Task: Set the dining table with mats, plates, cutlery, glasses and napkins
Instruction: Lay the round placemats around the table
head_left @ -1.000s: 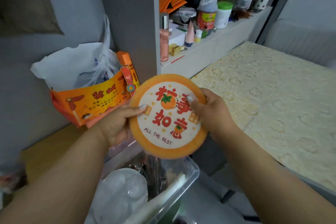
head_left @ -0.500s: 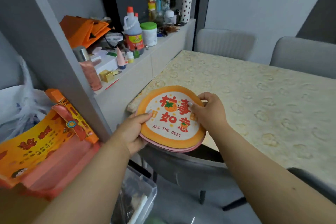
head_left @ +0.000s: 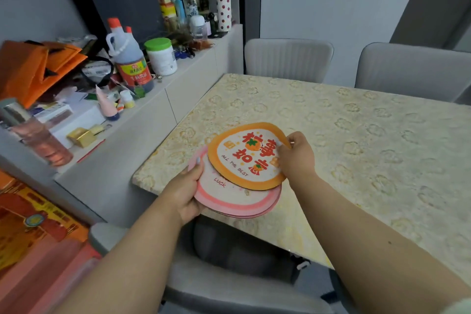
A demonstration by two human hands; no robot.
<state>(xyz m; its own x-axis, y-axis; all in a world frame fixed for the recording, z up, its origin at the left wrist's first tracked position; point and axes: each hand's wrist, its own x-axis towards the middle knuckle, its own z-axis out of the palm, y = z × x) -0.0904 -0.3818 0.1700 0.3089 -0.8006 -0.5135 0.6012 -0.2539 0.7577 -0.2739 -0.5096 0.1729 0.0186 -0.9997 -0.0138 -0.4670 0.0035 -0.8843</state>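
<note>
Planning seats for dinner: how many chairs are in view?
3. Two grey chairs stand at the table's far side, one left and one right. A third sits at the near edge, under the arms. Others may be out of view.

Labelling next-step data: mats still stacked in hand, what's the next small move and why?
Probably lift the orange mat clear with the right hand and lay it on the table. That grip already pinches its edge, fanning it off the pink mats held by the left hand.
</note>
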